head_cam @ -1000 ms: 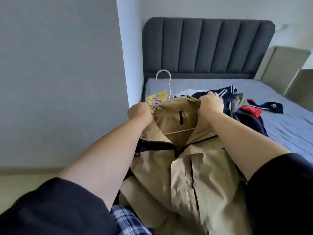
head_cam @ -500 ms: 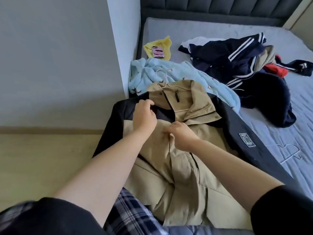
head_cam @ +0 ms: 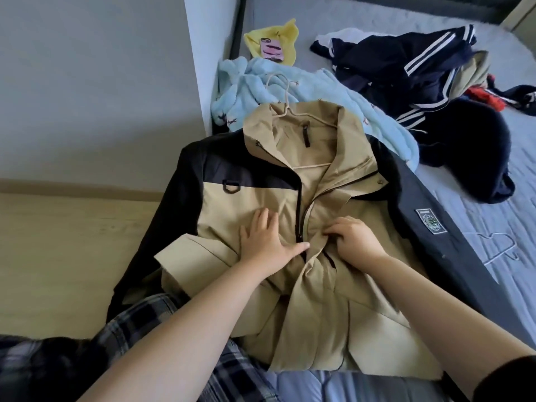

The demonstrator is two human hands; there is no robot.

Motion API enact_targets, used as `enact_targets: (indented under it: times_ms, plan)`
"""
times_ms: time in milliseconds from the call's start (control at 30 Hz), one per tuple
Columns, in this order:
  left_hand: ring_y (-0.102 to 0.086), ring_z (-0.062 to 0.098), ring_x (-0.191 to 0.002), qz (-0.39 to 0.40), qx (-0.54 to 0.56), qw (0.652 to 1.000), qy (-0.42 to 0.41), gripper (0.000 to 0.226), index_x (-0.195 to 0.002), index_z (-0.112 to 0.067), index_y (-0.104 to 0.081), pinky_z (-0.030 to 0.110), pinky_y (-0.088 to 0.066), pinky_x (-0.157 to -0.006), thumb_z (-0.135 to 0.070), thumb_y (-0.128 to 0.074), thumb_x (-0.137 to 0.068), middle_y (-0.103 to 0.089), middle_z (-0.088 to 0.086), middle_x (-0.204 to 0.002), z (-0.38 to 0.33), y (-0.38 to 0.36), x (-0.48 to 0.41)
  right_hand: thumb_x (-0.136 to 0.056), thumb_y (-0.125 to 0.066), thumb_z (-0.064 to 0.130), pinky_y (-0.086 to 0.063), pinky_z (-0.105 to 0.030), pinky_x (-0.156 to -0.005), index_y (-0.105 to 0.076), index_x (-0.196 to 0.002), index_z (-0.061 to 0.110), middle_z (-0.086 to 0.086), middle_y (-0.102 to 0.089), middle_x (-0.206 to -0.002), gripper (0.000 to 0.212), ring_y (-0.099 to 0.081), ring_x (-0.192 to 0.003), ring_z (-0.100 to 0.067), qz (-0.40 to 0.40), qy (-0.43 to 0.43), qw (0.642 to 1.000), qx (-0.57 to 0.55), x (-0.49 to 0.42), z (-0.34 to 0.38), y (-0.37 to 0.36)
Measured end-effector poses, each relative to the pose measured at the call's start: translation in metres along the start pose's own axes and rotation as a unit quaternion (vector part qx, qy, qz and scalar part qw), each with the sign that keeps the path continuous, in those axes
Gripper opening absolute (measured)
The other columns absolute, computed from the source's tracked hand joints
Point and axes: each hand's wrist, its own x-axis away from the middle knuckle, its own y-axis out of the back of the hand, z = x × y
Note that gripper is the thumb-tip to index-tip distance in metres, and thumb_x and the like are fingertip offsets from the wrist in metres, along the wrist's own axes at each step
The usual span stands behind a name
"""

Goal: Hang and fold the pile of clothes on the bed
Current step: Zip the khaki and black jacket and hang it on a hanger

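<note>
In the head view, the jacket [head_cam: 255,198], tan with black shoulders, lay face up across the middle of the frame on the near corner of the bed [head_cam: 362,15], with a hanger [head_cam: 312,165] inside its collar. Your left hand [head_cam: 266,242] pressed flat on the front panel left of the zip [head_cam: 298,216], fingers spread wide, thumb tip at the zip. Your right hand [head_cam: 356,242], just right of the zip, had its fingers curled, pinching a fold of the tan cloth.

Above the collar lay a pale blue fleece [head_cam: 333,88]. A yellow cloth [head_cam: 284,30] with a phone [head_cam: 272,49] on it sat at top centre. A heap of navy clothes [head_cam: 406,62] filled the upper right. A second hanger [head_cam: 499,245] lay on the sheet at the right edge.
</note>
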Motion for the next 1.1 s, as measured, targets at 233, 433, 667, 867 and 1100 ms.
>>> enact_targets:
  times_ms: [233,433,667,867,1100]
  plan:
    - [0.021,0.018,-0.145,0.02,-0.009,1.0,0.015,0.131,-0.153,-0.019,0.002,0.053,0.008,-0.114,-0.095,-0.033,-0.052,0.014,-0.002,-0.16,-0.006,-0.015,0.004,-0.088,-0.056,0.036,-0.036,-0.027,-0.056,-0.058,-0.056,0.008,-0.001,-0.054,-0.052,0.042,-0.05,-0.053,-0.017,0.052,-0.121,0.989,-0.061,-0.03,0.028,0.01]
    - [0.022,0.021,-0.144,-0.013,-0.04,0.999,-0.001,0.134,-0.152,-0.012,0.006,0.052,0.01,-0.113,-0.091,-0.046,-0.057,0.016,0.001,-0.159,-0.005,-0.028,0.012,-0.084,-0.069,0.032,-0.04,-0.024,-0.054,-0.072,-0.07,0.007,-0.005,-0.063,-0.064,0.029,-0.053,-0.058,-0.013,0.089,-0.097,0.984,-0.122,-0.033,0.045,0.002]
    - [0.025,0.023,-0.143,-0.004,-0.091,0.996,-0.013,0.133,-0.151,-0.01,0.009,0.053,0.009,-0.114,-0.091,-0.044,-0.059,0.021,0.002,-0.158,-0.002,-0.032,0.013,-0.079,-0.07,0.05,-0.028,-0.019,-0.041,-0.049,-0.05,0.01,0.003,-0.04,-0.044,0.054,-0.034,-0.04,-0.011,0.153,-0.171,0.97,-0.079,-0.029,0.04,-0.018]
    - [0.024,0.023,-0.143,-0.004,-0.105,0.994,-0.019,0.131,-0.151,-0.01,0.007,0.053,0.007,-0.114,-0.089,-0.046,-0.061,0.02,0.002,-0.158,0.0,-0.036,0.011,-0.079,-0.071,0.021,-0.038,-0.026,-0.053,-0.051,-0.056,0.002,-0.002,-0.043,-0.053,0.036,-0.043,-0.054,-0.015,0.16,-0.187,0.96,-0.132,-0.035,0.044,-0.027]
    - [0.029,0.025,-0.142,0.002,-0.113,0.993,-0.025,0.125,-0.151,-0.021,0.01,0.058,0.009,-0.112,-0.085,-0.051,-0.064,0.025,0.002,-0.157,0.001,-0.038,0.01,-0.085,-0.068,0.028,-0.045,-0.017,-0.061,-0.069,-0.07,0.02,0.001,-0.066,-0.079,0.017,-0.059,-0.07,-0.008,0.159,-0.169,0.944,-0.234,-0.027,0.026,-0.028]
